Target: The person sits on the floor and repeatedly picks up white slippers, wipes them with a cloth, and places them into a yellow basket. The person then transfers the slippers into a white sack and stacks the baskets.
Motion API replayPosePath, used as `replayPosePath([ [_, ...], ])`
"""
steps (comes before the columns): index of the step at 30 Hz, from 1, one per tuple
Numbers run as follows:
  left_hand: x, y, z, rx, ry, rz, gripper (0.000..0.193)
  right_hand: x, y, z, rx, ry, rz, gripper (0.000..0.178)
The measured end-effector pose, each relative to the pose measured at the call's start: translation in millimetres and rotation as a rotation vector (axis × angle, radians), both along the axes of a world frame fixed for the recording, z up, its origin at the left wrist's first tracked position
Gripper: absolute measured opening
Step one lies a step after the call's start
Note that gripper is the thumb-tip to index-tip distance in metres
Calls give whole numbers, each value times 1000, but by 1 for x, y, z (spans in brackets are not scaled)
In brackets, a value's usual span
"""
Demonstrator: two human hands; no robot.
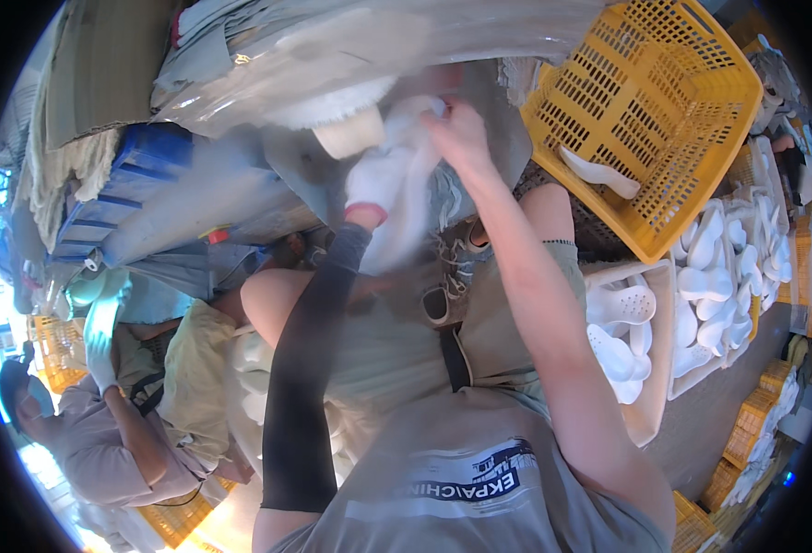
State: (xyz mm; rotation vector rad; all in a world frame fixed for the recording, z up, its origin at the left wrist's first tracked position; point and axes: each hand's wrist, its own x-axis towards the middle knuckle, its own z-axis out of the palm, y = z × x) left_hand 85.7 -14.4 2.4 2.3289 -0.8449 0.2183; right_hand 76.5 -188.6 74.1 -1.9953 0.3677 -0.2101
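Note:
My left hand [375, 182] wears a white glove with a red cuff, below a black sleeve. It reaches in beside a pale round wheel [350, 135], and motion smears its fingers. My bare right hand [458, 136] is just to its right, fingers closed in a pinch at the upper end of a blurred white shape [409, 138]. I cannot make out whether that shape is cloth, part of the glove or a separate piece. More blurred white hangs below, between my forearms.
A yellow crate [641, 198] at upper right holds a white shoe-shaped piece [599, 173]. Below it, a pale bin [661, 304] holds several white perforated clogs [622, 309]. Plastic sheeting [332, 55] arches overhead in front. A co-worker [115, 442] sits at left near blue bins [143, 175].

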Motion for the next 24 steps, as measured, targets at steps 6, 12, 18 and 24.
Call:
replayPosePath([
  [6, -8, -59, 6, -1160, 1066, 283, 36, -92, 7, 46, -53, -11, 129, 82],
  [12, 30, -95, -44, -854, 354, 74, 45, -138, 25, 29, -219, -250, -151, 74],
  [18, 61, -26, -79, -924, 970, 206, 42, -92, 9, 4, -23, -234, -77, 50],
  [24, 55, 55, -46, 483, 383, 348, 46, -52, -8, 16, 146, -194, 60, 37],
])
